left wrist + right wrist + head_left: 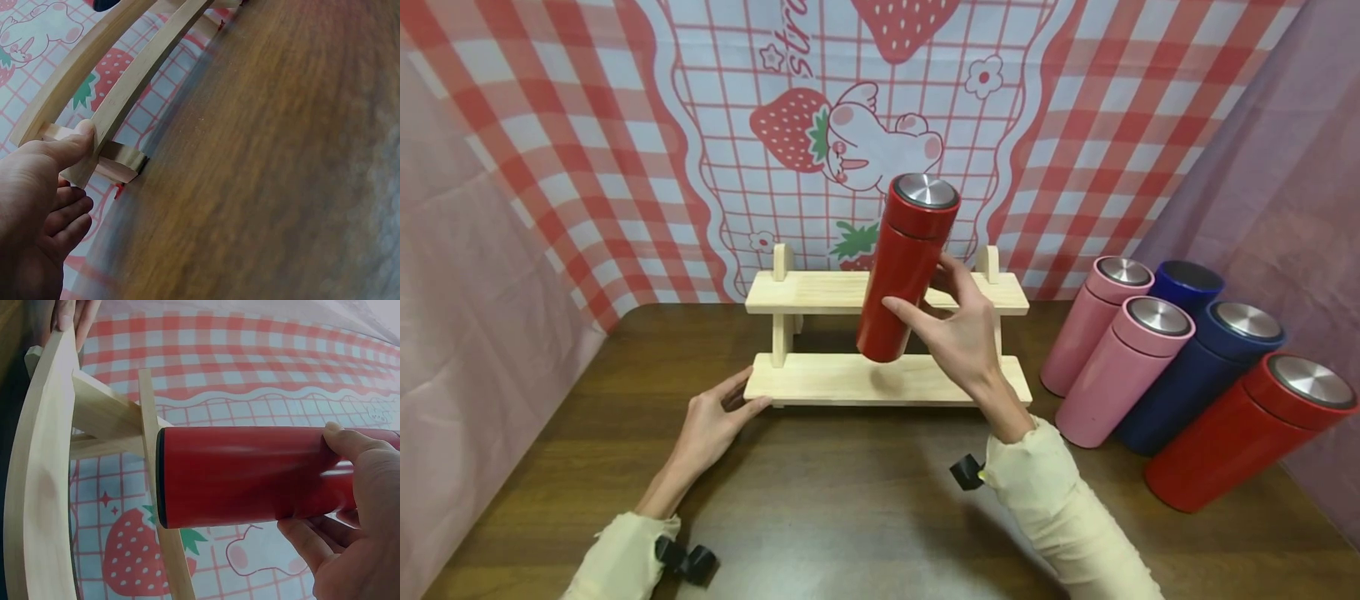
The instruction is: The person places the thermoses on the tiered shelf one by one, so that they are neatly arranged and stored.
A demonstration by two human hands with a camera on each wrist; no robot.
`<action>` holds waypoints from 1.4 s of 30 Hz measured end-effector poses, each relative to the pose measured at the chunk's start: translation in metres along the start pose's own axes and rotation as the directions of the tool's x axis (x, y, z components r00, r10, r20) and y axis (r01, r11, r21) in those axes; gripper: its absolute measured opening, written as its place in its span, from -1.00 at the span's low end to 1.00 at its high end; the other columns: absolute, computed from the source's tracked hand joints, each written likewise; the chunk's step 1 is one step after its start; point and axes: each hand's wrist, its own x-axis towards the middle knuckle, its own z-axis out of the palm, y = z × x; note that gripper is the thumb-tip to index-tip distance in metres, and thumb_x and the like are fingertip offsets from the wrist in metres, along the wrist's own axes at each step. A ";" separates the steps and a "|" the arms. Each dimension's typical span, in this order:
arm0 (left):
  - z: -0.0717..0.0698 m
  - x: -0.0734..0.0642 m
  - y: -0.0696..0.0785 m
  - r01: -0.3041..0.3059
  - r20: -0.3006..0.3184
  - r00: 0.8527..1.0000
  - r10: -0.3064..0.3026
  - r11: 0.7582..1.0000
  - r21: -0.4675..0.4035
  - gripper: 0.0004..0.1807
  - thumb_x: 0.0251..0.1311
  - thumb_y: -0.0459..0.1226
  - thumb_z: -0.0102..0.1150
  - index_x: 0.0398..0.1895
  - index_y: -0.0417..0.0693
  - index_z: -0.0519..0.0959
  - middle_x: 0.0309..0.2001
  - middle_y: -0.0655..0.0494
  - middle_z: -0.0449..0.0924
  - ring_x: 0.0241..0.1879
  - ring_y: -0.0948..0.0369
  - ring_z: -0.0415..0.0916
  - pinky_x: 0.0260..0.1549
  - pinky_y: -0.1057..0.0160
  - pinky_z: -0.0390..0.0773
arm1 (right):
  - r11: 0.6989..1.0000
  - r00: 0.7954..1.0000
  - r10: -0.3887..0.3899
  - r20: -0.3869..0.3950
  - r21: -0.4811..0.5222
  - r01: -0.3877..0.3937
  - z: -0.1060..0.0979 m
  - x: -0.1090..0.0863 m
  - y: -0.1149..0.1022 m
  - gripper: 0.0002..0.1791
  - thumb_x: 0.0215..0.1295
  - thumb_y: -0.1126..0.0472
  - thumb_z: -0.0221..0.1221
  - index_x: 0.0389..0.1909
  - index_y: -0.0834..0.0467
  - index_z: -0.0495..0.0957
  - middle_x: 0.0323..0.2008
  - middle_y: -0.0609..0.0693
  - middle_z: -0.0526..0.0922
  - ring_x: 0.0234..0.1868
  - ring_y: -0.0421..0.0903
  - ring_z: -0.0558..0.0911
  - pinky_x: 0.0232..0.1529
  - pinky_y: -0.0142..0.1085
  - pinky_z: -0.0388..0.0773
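Note:
My right hand (958, 329) grips a red thermos bottle (904, 267) with a silver lid, thumb on one side and fingers round the other. The bottle is held slightly tilted in front of a two-tier wooden rack (827, 377), its base above the lower shelf. In the right wrist view the dark-rimmed bottom of the red thermos bottle (250, 478) faces the rack. My left hand (711, 429) holds the left end of the lower shelf. Its thumb lies on top of the shelf edge in the left wrist view, with the fingers beneath.
To the right on the brown table (820, 500) stand two pink bottles (1097, 392), a navy bottle (1180, 383), a blue one (1187, 279) and another red bottle (1232, 442). A checked strawberry cloth (700, 167) hangs behind the rack.

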 end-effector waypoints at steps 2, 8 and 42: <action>0.000 0.000 0.000 0.001 0.001 1.000 -0.001 1.000 -0.002 -0.35 0.26 -0.28 0.47 0.34 -0.41 0.49 0.15 -0.34 0.60 0.11 -0.12 0.63 0.04 -0.02 0.64 | 1.000 1.000 0.006 -0.006 0.017 -0.006 0.002 0.002 0.000 -0.24 0.14 0.30 0.54 0.36 0.26 0.46 0.05 0.12 0.70 0.03 -0.04 0.68 -0.12 -0.08 0.75; 0.000 0.000 0.000 0.008 0.010 1.000 -0.008 1.000 -0.012 -0.34 0.27 -0.26 0.47 0.35 -0.41 0.49 0.16 -0.33 0.60 0.12 -0.12 0.63 0.05 -0.01 0.64 | 0.999 1.000 0.002 -0.002 0.044 -0.002 0.009 0.010 -0.002 -0.23 0.15 0.32 0.53 0.37 0.28 0.44 0.07 0.16 0.68 0.04 0.00 0.67 -0.09 -0.03 0.74; -0.001 0.001 -0.001 0.009 0.007 1.000 -0.009 1.000 0.003 -0.33 0.26 -0.26 0.48 0.34 -0.43 0.48 0.17 -0.35 0.59 0.12 -0.13 0.63 0.05 -0.05 0.64 | 0.995 0.999 -0.014 0.045 0.099 0.009 0.048 0.051 0.001 -0.28 0.19 0.29 0.51 0.34 0.35 0.44 0.08 0.20 0.68 0.01 0.02 0.69 0.00 -0.10 0.71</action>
